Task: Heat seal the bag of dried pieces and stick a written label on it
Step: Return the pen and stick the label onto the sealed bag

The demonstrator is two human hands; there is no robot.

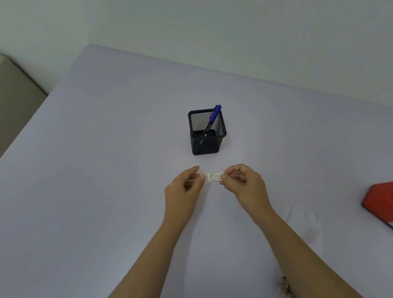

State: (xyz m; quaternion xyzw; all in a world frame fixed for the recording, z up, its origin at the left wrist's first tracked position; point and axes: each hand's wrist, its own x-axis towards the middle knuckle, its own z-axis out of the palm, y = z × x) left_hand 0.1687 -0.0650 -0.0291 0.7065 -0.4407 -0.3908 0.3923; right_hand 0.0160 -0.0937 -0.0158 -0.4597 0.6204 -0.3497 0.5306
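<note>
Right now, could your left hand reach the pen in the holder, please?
Probably yes: the pen sticks out of the open holder just beyond the left hand, with nothing between them, though it seems to pinch a pale strip.

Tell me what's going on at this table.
A person's right hand pinches one end of a small written label, while the left hand beside it pinches a thin white strip, possibly its backing. The blue pen stands in the mesh holder behind. The clear bag lies by the right forearm, the label not yet on it, near the red heat sealer.
</note>
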